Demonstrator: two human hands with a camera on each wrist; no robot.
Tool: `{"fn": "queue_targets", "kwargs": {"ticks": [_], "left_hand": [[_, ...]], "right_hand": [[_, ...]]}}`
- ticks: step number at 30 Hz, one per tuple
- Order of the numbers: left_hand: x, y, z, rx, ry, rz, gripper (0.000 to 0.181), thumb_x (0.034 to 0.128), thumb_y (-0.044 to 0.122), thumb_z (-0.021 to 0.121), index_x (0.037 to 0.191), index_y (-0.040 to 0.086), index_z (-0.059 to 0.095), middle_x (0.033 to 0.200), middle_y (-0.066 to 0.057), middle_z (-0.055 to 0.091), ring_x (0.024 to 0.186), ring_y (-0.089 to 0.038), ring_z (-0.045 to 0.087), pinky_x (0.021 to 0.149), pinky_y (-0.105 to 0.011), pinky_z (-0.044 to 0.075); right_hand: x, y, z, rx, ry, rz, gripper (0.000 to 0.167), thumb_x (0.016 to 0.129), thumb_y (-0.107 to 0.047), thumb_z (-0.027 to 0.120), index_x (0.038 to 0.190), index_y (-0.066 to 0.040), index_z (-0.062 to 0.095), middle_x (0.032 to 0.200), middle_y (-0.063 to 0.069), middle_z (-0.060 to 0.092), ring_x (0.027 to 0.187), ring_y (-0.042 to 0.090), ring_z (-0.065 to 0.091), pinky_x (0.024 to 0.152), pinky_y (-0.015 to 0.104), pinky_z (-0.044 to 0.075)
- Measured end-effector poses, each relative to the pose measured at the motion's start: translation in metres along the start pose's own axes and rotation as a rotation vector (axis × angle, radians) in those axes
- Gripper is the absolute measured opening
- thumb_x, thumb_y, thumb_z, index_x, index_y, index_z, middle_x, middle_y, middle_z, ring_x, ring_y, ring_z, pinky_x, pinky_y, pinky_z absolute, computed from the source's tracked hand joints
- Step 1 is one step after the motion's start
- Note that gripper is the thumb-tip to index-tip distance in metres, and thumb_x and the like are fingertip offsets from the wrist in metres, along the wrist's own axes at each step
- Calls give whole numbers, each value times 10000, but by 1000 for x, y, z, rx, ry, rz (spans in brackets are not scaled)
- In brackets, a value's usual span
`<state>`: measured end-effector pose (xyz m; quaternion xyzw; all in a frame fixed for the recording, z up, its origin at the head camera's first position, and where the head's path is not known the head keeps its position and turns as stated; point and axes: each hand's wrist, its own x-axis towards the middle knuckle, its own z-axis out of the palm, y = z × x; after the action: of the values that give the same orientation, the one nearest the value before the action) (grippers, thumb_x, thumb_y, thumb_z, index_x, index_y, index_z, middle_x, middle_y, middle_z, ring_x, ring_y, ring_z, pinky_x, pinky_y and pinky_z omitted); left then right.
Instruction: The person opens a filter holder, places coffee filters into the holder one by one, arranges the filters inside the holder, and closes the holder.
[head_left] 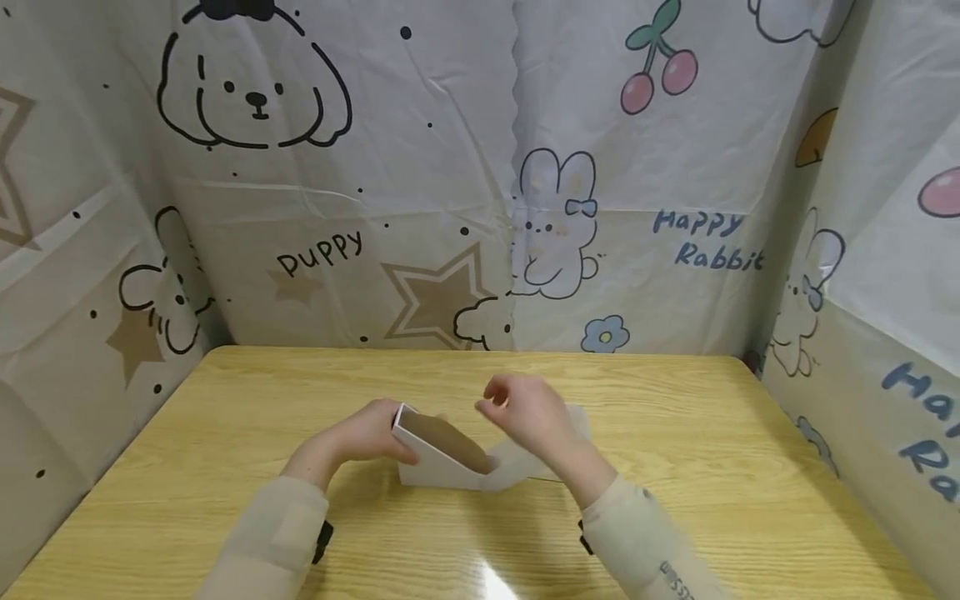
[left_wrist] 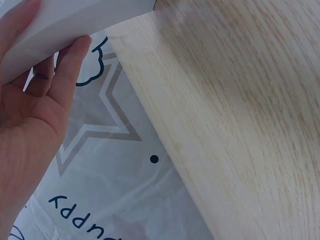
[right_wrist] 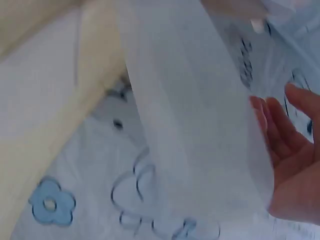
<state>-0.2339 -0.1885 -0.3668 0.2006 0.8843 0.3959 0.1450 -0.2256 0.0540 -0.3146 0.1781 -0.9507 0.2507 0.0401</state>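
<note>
My left hand (head_left: 369,432) grips the raised left end of a white box (head_left: 431,463) with a slanted open side, thumb on the near face. Inside the box a brown surface (head_left: 453,442) shows. The left wrist view has the box (left_wrist: 100,22) between thumb and fingers. From the box's right end a translucent white strip (head_left: 512,463) runs rightward beneath my right hand (head_left: 531,414). That hand hovers above with loosely bent fingers and nothing visible between them. Across the right wrist view the strip (right_wrist: 190,115) hangs close beside the hand; whether they touch I cannot tell.
Both hands are over a wood-grain table (head_left: 675,433). A printed cloth (head_left: 420,125) with cartoon animals hangs behind the table's far edge and along both sides. A pale flat area (right_wrist: 40,75) lies on the table in the right wrist view.
</note>
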Motion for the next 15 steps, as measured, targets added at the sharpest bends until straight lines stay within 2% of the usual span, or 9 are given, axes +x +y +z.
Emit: {"fn": "queue_targets", "kwargs": {"ticks": [2,4,7,8,10,12,15], "left_hand": [[0,0,1,6,3,-5,358,691,84,783,1005,1,632,959,-81,680,855,-152,619,767,-322,515],[-1,1,2,5,5,-8,368,690,86,783,1012,0,629,964,-81,678,861,-156,618,770,-331,516],[-1,2,2,10,12,-12,380,686,91,786,1021,4,629,971,-79,676,870,-161,617,778,-339,515],[0,1,2,11,14,-14,385,686,92,787,1026,6,628,976,-78,675,874,-161,616,781,-339,515],[0,2,2,15,15,-14,388,686,91,787,1029,6,628,978,-81,676,875,-162,616,782,-338,514],[-1,1,1,16,12,-13,388,687,90,784,1032,4,627,981,-83,676,876,-160,615,780,-334,513],[-2,1,-1,12,9,-7,390,687,87,780,1033,-4,624,981,-88,675,874,-161,614,775,-333,513]], "right_hand": [[0,10,-21,69,111,40,167,867,-271,631,897,-117,688,829,12,677,723,138,592,630,265,478],[1,26,-40,94,217,95,179,883,-269,611,908,-108,686,830,29,675,727,157,592,629,276,471],[5,56,-54,81,284,194,214,900,-274,585,950,-88,678,864,72,674,745,197,594,614,297,449],[6,66,-54,63,270,228,225,901,-276,580,964,-82,674,884,82,677,749,205,598,604,301,442],[7,85,-48,14,191,290,250,900,-281,579,1005,-72,666,943,95,682,767,210,611,591,304,444],[8,99,-35,-36,65,334,268,894,-270,579,1044,-61,654,998,104,681,782,215,614,597,316,456],[7,114,-9,-82,-122,356,247,891,-215,558,1043,-42,646,1008,104,676,808,217,609,660,372,491]]}}
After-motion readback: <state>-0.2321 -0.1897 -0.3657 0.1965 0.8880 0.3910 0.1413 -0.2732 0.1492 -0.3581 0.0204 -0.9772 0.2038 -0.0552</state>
